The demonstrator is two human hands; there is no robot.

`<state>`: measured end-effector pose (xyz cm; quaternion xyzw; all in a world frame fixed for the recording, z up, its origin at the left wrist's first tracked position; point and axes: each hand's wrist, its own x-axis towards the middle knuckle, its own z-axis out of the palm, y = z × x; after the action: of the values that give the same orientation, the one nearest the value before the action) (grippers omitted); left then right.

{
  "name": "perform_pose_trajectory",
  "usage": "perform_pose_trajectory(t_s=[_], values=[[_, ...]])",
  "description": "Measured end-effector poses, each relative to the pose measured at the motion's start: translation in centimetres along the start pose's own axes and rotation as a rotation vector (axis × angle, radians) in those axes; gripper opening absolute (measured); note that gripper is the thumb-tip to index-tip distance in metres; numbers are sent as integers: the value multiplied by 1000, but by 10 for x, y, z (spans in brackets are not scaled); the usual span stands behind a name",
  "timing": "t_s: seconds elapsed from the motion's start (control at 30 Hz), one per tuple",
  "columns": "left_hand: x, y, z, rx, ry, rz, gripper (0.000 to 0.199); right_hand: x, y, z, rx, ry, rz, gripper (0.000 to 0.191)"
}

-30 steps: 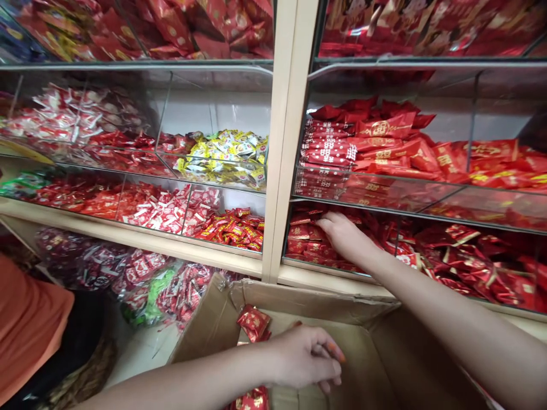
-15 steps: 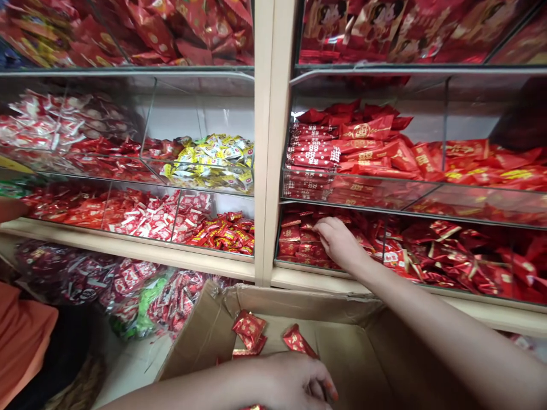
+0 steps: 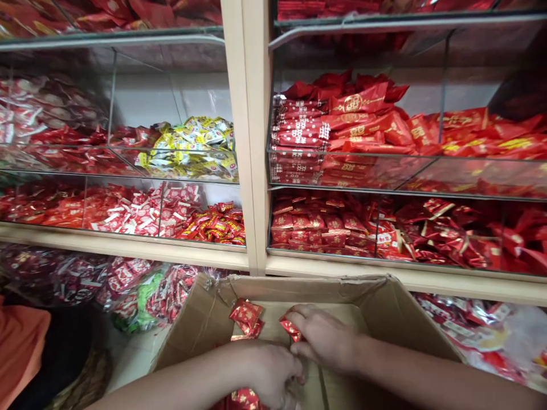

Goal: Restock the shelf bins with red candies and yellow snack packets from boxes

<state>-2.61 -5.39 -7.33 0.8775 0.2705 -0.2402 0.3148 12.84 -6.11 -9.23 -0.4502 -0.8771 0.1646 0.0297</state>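
Observation:
Both hands are inside a cardboard box (image 3: pixel 299 289). My right hand (image 3: pixel 329 339) is closed, its fingers round a small red packet (image 3: pixel 290 328) with gold print. Close beside it, my left hand (image 3: pixel 273 373) has its fingers curled downward; whatever they hold is hidden. More of the same red packets (image 3: pixel 247 315) lie in the box beyond the left wrist, and others (image 3: pixel 243 400) show under that forearm. Above the box's far wall, matching red packets (image 3: pixel 314 222) sit stacked in a clear-fronted shelf bin.
A pale wooden post (image 3: pixel 248 142) divides the shelves of bagged sweets. Yellow-wrapped sweets (image 3: pixel 192 142) fill a bin on the left. Bagged sweets (image 3: pixel 128 279) lie on the floor left of the box. At lower left is a person's orange clothing (image 3: pixel 21 341).
My right hand has moved from the shelf bin down into the box and closed on a packet lying there. My left hand has shifted slightly left. The view has tilted down.

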Motion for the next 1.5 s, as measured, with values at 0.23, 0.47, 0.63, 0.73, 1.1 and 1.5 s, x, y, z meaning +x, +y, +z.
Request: perform_pose_trajectory(t_s=[0.23,0.47,0.63,0.73,1.1,1.5], values=[[-3,-11,-9,-109,160,-4,35,1,10,62,102,34,79,24],[-1,-34,-20,-512,527,15,35,9,12,23,536,24,308,51],[3,-18,-25,-1036,488,311,53,8,10,-26,924,270,190,20],[6,-6,-28,-1211,534,327,48,4,10,-42,1179,300,210,28],[0,2,-29,-1301,514,376,40,-3,14,-51,1316,314,164,27],[-9,0,-32,-1701,358,393,32,-9,10,-57,1223,461,125,29]])
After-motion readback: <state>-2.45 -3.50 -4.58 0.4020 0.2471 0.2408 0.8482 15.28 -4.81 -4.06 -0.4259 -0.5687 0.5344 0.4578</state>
